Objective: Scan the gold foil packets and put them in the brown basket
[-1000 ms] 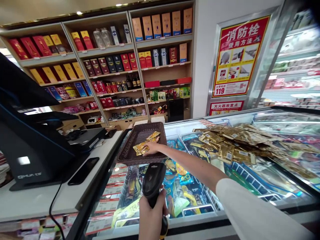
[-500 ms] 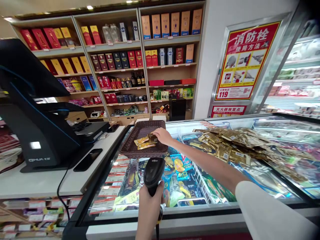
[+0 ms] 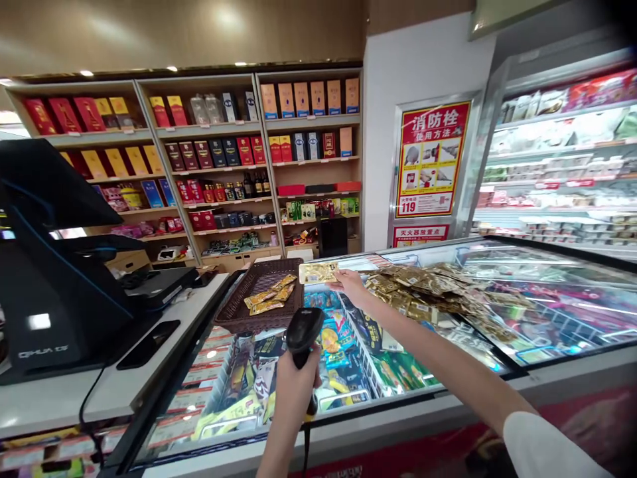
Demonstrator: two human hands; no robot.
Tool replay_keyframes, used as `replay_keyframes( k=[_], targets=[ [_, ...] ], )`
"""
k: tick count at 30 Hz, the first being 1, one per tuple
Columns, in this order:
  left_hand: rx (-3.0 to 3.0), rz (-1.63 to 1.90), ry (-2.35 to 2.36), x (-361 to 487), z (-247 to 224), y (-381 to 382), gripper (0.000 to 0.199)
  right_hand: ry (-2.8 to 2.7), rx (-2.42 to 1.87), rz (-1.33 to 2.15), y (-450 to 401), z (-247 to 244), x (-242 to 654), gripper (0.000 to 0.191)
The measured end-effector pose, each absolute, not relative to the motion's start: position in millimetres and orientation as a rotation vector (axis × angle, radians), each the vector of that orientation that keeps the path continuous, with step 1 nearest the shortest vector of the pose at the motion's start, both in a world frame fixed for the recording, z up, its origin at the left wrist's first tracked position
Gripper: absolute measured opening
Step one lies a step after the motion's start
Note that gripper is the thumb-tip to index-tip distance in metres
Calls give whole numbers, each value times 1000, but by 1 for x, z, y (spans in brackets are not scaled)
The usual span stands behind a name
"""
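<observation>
In my left hand [image 3: 293,382] is a black barcode scanner [image 3: 304,330], gripped by its handle, its head toward the freezer's far side. My right hand [image 3: 348,284] pinches a gold packet [image 3: 318,273] by its right end, raised beside the right rim of a brown woven basket [image 3: 233,292]. Several orange-gold packets [image 3: 271,295] lie in that basket. To the right of my right hand, a wide heap of gold packets [image 3: 423,289] spreads over the freezer's glass top.
Under the glass, the chest freezer [image 3: 343,345] holds colourful packs in white wire baskets. At left, a black checkout terminal [image 3: 54,265] and a phone [image 3: 148,345] rest on a white counter [image 3: 107,385]. Shelves of boxes [image 3: 213,159] stand behind.
My right hand has moved from inside the basket rightward, and now holds up a gold packet. The scanner stays in my left hand. The view has tilted up and turned right.
</observation>
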State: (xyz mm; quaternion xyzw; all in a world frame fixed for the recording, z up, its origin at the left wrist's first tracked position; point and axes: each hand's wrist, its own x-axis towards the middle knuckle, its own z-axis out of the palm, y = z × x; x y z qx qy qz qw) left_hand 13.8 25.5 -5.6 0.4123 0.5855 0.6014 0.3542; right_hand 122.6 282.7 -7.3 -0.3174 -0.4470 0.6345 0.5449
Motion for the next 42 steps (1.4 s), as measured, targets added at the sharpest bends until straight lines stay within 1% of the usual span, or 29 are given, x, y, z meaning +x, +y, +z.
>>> replay_keyframes(
  k=[5,12,17,22,28,34,42],
  targets=[
    [1100,1568,1488,21,-1,56,25,-1036,-854,1474,277,-13,156,31],
    [1169,1541,1532,28,-13,78,26,-976,-896,1471,278,-19,173,31],
    [1197,1523,1511,32,-21,84,26,-935,-896,1471,275,-28,180,30],
    [1201,1542,1479,36,-17,84,24,-946,-909,1457,272,-37,179,29],
    [1162,1551,1410,38,-11,88,26,-966,-925,1447,273,-44,173,30],
    [1153,1532,1390,37,-15,88,30,-945,-935,1457,279,-46,170,31],
    [1102,1560,1413,35,-15,77,35,-982,-1066,1518,255,-86,186,30]
  ],
)
